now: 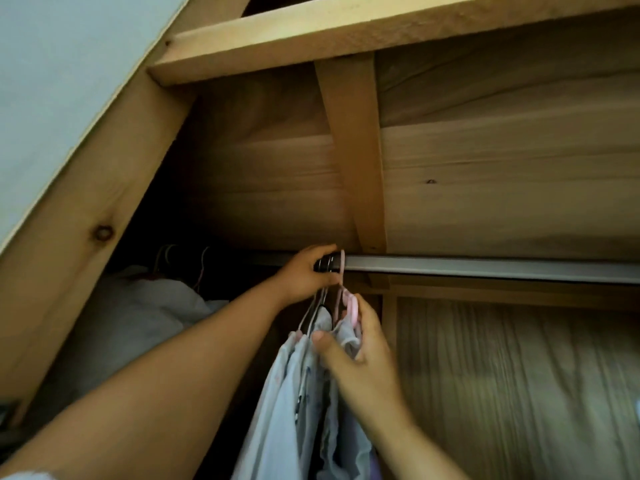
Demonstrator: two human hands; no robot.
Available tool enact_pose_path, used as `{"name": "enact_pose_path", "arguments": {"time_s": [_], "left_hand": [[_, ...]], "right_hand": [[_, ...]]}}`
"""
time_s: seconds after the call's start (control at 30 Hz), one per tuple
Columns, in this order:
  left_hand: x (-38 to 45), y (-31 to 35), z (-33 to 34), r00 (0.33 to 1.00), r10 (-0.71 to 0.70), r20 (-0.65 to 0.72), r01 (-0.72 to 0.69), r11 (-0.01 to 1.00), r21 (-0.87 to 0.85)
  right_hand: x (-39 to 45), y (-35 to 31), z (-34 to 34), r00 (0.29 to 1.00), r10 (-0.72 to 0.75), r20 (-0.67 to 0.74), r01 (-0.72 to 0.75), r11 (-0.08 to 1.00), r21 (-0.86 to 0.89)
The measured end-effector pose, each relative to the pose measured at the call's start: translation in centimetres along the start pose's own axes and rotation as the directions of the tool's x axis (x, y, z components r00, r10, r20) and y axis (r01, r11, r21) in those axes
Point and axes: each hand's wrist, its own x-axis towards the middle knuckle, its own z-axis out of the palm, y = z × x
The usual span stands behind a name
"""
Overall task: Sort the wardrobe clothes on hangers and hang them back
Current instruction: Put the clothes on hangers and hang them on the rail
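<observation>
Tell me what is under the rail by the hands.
Under the rail, pale clothes hang on hangers. The left hand is at the hooks; the right hand has a grip on a garment. Their lower ends run out of view.

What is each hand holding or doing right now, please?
Left hand: closed around the hanger hooks on the rail.
Right hand: closed on the pink hanger and pale garment.

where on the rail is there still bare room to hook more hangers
The rail is bare from the pink hanger rightward to the picture's edge, under the wooden brace. It is crowded where the left hand grips the bunched hooks and the right hand holds the pale clothes. Further left, more hangers sit in shadow.
</observation>
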Motion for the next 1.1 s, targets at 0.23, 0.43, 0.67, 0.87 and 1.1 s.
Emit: {"name": "enact_pose_path", "arguments": {"time_s": [0.23, 0.43, 0.67, 0.87, 1.1], "left_hand": [[-7.6, 5.3, -1.0, 0.985, -0.095, -0.142, 0.038, 0.932, -0.361], [-14.9, 8.2, -0.8, 0.959, -0.089, -0.269, 0.026, 0.973, -0.228], [-23.0, 7.9, -1.0, 0.939, 0.001, -0.345, -0.01, 1.0, -0.026], [-33.0, 7.8, -1.1, 0.943, -0.1, -0.318, 0.107, 0.994, 0.007], [-47.6, 10.3, -2.9, 0.924, -0.326, -0.198, 0.348, 0.934, 0.084]], "right_hand": [[-3.9, -2.5, 1.1, 0.99, 0.128, 0.058, -0.136, 0.975, 0.174], [-9.0, -3.4, 2.1, 0.968, 0.238, 0.084, -0.252, 0.924, 0.286], [-14.7, -4.8, 1.4, 0.975, 0.219, 0.025, -0.219, 0.952, 0.214], [-21.2, -4.4, 0.9, 0.987, 0.16, -0.012, -0.158, 0.982, 0.104], [-31.9, -5.2, 4.2, 0.987, 0.115, 0.112, -0.135, 0.971, 0.195]]}}
